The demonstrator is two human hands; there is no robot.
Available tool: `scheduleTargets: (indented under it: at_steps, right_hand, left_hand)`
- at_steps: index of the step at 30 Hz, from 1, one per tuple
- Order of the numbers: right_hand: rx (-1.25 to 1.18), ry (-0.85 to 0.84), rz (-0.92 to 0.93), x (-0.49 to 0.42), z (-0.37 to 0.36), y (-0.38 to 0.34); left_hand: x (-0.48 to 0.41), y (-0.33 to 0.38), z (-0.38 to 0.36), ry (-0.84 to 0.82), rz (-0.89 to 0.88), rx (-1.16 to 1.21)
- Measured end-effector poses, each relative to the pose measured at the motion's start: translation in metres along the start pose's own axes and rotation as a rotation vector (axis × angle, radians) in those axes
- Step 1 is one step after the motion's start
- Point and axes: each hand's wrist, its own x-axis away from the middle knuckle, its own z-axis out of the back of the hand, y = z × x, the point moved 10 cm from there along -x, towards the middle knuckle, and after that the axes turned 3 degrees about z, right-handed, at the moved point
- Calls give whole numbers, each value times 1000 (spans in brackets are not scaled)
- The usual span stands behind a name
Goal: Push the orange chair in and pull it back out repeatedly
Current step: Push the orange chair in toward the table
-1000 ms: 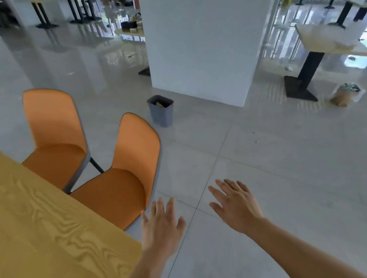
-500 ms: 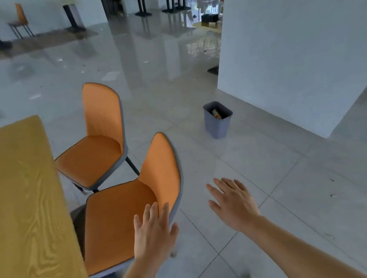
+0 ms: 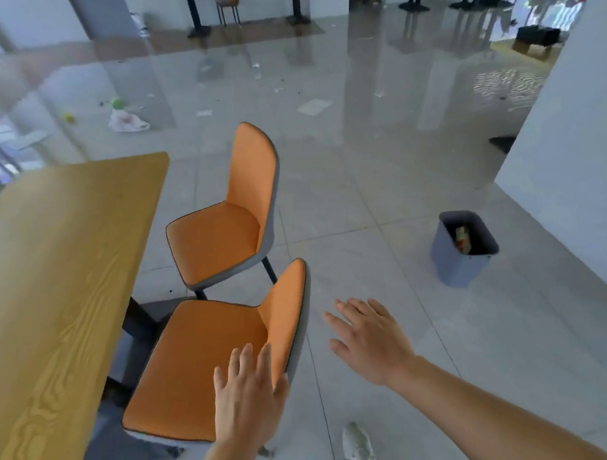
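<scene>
Chair lower centre, just beside table at left; left hand fingers spread at its backrest, contact unclear; right hand spread, holding nothing, over floor right of chair

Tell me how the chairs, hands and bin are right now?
Near chair: upright, pulled out from the table, seat empty.
Far chair: upright, pulled out, seat empty.
Left hand: open, at the near chair's backrest; touching unclear.
Right hand: open, holds nothing.
Bin: upright, no lid, rubbish inside.
</scene>
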Motion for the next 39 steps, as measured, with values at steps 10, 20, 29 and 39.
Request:
scheduleTargets:
  at_steps: [10,20,29,39]
  right_hand:
    - [70,16,416,-133,5,25]
    - [-66,-238,890,-188,-30,-16]
    - [-83,-446,1138,-214,-67,-27]
    - [-222,-91,1200,-200,-49,-30]
  left_hand:
    - [-92,22,-4,-33,274,155]
    - [-82,7,-26,-78,665,381]
    - [-66,6,-59,-130,996,204]
    - [-31,21,-25,77,1325,287]
